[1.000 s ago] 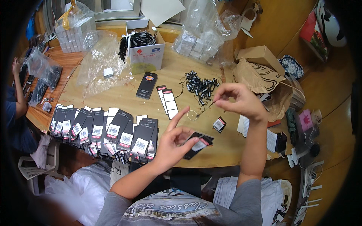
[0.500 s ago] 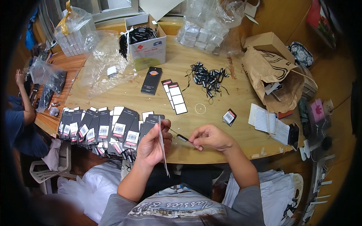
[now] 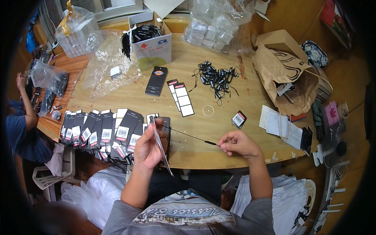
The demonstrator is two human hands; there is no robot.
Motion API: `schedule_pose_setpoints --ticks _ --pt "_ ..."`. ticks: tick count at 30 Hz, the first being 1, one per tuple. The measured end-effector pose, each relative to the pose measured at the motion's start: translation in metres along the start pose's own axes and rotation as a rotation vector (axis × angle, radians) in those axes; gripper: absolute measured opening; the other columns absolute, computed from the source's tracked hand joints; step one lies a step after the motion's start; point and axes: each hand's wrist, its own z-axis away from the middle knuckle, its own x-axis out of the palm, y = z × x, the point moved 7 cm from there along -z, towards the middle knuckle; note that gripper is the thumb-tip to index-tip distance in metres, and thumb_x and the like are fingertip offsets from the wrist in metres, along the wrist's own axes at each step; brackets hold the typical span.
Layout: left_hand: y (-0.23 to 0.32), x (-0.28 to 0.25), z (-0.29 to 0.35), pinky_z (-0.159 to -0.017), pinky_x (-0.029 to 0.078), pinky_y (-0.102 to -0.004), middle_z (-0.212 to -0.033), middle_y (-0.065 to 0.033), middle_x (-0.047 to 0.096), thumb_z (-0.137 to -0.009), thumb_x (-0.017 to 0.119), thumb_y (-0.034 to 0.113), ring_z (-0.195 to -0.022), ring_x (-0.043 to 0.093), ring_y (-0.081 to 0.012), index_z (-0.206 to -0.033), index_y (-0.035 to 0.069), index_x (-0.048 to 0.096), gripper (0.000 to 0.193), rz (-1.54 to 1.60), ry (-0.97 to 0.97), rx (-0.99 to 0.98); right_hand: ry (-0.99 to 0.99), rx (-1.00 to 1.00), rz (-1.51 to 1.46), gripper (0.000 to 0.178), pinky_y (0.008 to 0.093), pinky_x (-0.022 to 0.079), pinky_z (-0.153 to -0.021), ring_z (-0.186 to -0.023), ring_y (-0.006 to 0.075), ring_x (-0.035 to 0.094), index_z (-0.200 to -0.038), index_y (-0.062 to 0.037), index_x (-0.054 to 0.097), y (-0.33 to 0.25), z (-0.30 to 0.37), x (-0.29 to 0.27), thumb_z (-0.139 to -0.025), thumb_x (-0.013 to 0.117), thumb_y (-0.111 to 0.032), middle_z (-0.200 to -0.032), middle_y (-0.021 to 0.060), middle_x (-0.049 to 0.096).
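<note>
L hand (image 3: pixel 148 150) has thumb + fingers narrow on a thin, flat black-and-white card tag (image 3: pixel 162 152), tilted & seen almost edge-on over the front edge of the pale wooden table (image 3: pixel 196 158); can't tell if 1 card or several. R hand (image 3: pixel 241 145) pinches the end of a thin black cord (image 3: pixel 184 134) w/ slim black toggle (image 3: pixel 210 142), which runs straight b/w the hands to the tag's upper end. Crowding the L hand: overlapping row of long black card tags w/ white labels (image 3: pixel 105 133), partly hidden behind it. Beyond the cord: thin white ring (image 3: pixel 208 111), two white-panelled, red-topped cards (image 3: pixel 182 100), tangled heap of black cords (image 3: pixel 217 80). Small stack of black tags w/ white label (image 3: pixel 238 119) sits nr R hand, just beyond it. Further R, crumpled brown paper bag (image 3: pixel 282 84) + white lined cards (image 3: pixel 282 127) take up that side
</note>
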Motion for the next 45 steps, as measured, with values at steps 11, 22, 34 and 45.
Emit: schedule_pose_setpoints --ticks 11,22,34,45 --pt "0.015 -0.014 0.005 -0.070 0.048 -0.0250 -0.085 -0.0069 0.058 -0.081 0.050 0.008 -0.076 0.057 -0.0140 -0.092 0.000 0.052 0.013 -0.299 0.181 0.192 0.659 -0.158 0.294 0.009 0.0184 0.040 -0.051 -0.056 0.0075 0.050 -0.079 0.0023 0.059 -0.001 0.059 -0.072 -0.071 0.060 -0.001 -0.067 0.0039 0.057" --pt "-0.026 -0.020 0.002 -0.070 0.048 -0.0232 -0.084 -0.0058 0.060 -0.079 0.053 0.008 -0.075 0.059 -0.0119 -0.092 0.003 0.052 0.014 -0.545 0.306 0.117 0.293 -1.005 -0.849 0.019 0.0295 0.036 -0.066 -0.059 0.0115 0.042 -0.076 -0.0081 0.046 -0.052 0.055 -0.062 -0.074 0.061 -0.019 -0.070 -0.0014 0.044" --pt "-0.021 -0.020 -0.004 -0.074 0.048 -0.0277 -0.089 -0.0104 0.053 -0.084 0.046 0.007 -0.080 0.055 -0.0152 -0.094 0.002 0.041 0.013 -0.645 0.350 0.360 0.637 -1.120 -0.204 0.020 0.0194 0.034 -0.042 -0.054 0.0108 0.045 -0.081 0.0011 0.058 -0.081 0.064 0.002 -0.065 0.053 0.011 -0.070 0.0057 0.046" --pt "-0.020 -0.006 -0.006 -0.066 0.046 -0.0220 -0.085 -0.0101 0.056 -0.079 0.051 -0.001 -0.076 0.055 -0.0097 -0.100 0.001 0.036 0.026 -0.952 0.250 0.562 0.691 -0.840 0.601 0.023 0.0200 0.042 -0.055 -0.063 0.0112 0.053 -0.088 0.0025 0.060 -0.073 0.002 0.071 -0.069 0.053 0.013 -0.075 0.0072 0.051"
